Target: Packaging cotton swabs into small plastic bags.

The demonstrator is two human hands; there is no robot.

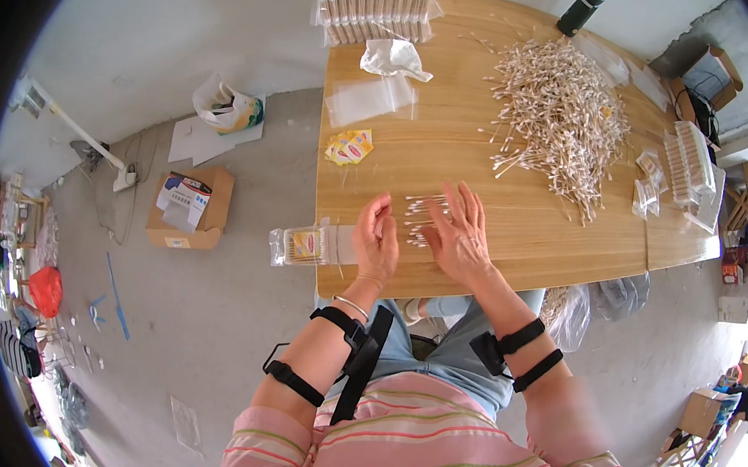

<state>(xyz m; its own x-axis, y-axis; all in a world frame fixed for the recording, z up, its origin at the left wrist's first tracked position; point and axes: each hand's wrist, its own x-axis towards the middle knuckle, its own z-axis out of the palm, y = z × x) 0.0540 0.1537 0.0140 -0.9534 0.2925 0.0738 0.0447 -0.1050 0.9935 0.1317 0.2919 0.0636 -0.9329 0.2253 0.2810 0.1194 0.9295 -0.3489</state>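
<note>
Cotton swabs, a small batch lined up side by side on the wooden counter, close to its near edge and between the two hands. Right hand laid flat over the batch, fingers spread and open, gripping nothing. Left hand just beside, fingers loosely curled with tips drawn together at the left ends of the swabs; cannot tell whether any swab is pinched there. Touching the left hand on its outer side, a filled clear packet with a yellow and red label, overhanging the counter's left edge. Further out, a small stack of yellow labels, then flat clear bags and a crumpled white wrapper. Off to the right, well apart from the hands, a big loose heap of swabs. At the far edge, stacked filled packets and a dark green bottle lying on its side. On the floor to the left, an open cardboard box.
</note>
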